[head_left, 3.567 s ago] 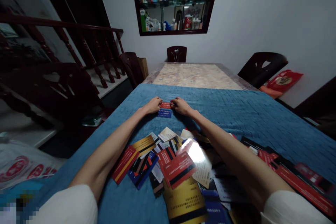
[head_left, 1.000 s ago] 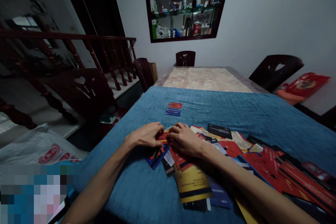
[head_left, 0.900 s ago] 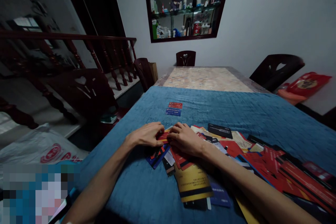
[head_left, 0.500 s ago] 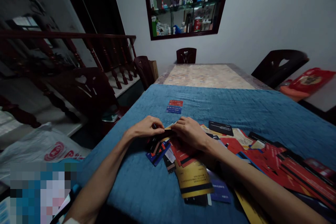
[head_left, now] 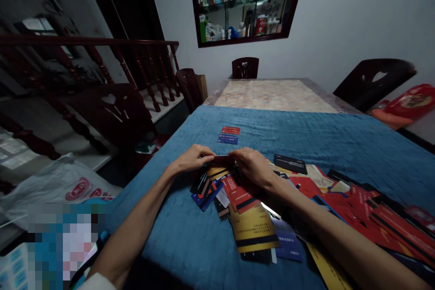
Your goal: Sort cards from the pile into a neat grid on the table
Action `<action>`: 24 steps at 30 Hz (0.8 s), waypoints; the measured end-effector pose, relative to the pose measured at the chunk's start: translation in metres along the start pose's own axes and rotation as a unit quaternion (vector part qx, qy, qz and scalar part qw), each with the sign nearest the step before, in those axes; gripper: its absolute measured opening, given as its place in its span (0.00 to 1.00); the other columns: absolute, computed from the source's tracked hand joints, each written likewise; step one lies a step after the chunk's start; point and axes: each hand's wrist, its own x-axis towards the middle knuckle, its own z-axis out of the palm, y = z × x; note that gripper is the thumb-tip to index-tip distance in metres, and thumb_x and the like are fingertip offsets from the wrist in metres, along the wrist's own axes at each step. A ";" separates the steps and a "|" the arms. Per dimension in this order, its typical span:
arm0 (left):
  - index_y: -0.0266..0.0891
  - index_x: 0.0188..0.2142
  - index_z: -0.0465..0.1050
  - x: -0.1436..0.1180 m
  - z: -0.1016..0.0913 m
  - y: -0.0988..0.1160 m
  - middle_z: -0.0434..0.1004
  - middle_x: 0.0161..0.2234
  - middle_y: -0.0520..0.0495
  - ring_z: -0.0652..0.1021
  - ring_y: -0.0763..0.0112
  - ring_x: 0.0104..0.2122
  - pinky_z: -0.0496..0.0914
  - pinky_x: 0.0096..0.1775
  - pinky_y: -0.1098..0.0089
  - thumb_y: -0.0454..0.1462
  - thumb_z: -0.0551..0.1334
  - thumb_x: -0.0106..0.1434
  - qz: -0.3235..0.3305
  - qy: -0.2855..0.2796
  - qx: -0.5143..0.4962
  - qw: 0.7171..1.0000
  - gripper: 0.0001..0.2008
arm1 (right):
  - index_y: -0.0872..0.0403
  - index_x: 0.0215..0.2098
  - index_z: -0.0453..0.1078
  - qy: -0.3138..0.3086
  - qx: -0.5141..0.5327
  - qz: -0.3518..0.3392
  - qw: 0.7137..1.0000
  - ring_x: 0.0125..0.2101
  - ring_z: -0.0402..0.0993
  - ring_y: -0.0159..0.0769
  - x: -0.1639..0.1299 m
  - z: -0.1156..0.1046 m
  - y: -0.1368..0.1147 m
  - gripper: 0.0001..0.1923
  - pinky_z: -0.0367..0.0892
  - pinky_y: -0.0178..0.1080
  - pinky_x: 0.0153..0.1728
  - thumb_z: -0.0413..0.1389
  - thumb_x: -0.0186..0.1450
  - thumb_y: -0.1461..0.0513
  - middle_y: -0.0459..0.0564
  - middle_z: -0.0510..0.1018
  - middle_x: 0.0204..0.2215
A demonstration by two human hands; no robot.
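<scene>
Between my hands is a dark reddish card (head_left: 223,160), tilted so that its face is foreshortened. My left hand (head_left: 193,159) pinches its left end between thumb and fingers. On its right end my right hand (head_left: 253,166) closes, with some fingertips hidden. Just below lies a heap of loose cards, among them a gold card (head_left: 256,231), a red card (head_left: 239,192) and a blue card (head_left: 205,198). Beyond my hands, a red card (head_left: 230,130) and a blue card (head_left: 228,139) lie flat, one above the other.
A blue cloth (head_left: 170,235) covers the near part of the table. More cards, mostly red (head_left: 360,208), spread to the right under and past my right forearm. A black card (head_left: 290,163) lies at the heap's far edge. Dark wooden chairs (head_left: 245,68) stand around the table.
My hands have lifted the dark reddish card slightly off the heap, uncovering a gold card beneath. The whole view has shifted a little, and the two flat cards lie as before.
</scene>
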 end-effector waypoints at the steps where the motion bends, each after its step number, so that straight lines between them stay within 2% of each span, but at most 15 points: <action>1: 0.36 0.39 0.81 0.001 0.001 0.000 0.82 0.37 0.47 0.78 0.69 0.37 0.68 0.40 0.73 0.37 0.58 0.65 0.000 0.004 0.000 1.000 0.13 | 0.52 0.49 0.75 0.002 0.004 0.005 1.000 0.40 0.75 0.36 0.000 0.001 0.001 0.17 0.65 0.35 0.40 0.49 0.67 0.69 0.52 0.81 0.40; 13: 0.36 0.39 0.81 0.005 0.009 -0.006 0.83 0.37 0.47 0.79 0.69 0.36 0.69 0.41 0.72 0.34 0.58 0.64 0.004 0.050 0.016 0.999 0.12 | 0.52 0.49 0.74 0.033 0.008 0.000 0.999 0.40 0.75 0.36 0.000 0.007 0.007 0.17 0.65 0.35 0.39 0.48 0.67 0.68 0.53 0.81 0.41; 19: 0.36 0.39 0.80 0.006 0.012 -0.007 0.83 0.37 0.48 0.79 0.69 0.37 0.70 0.40 0.73 0.32 0.58 0.62 0.010 0.056 0.022 0.998 0.11 | 0.52 0.49 0.74 0.047 -0.024 -0.009 0.999 0.39 0.75 0.36 -0.001 0.006 0.005 0.17 0.66 0.35 0.39 0.48 0.68 0.68 0.52 0.81 0.40; 24: 0.36 0.38 0.81 0.010 0.018 -0.006 0.83 0.36 0.46 0.79 0.67 0.36 0.70 0.41 0.71 0.30 0.58 0.61 0.016 0.096 0.029 0.995 0.12 | 0.52 0.52 0.72 0.037 -0.074 0.001 0.997 0.39 0.74 0.37 -0.001 0.002 0.001 0.18 0.65 0.36 0.40 0.48 0.68 0.70 0.52 0.80 0.40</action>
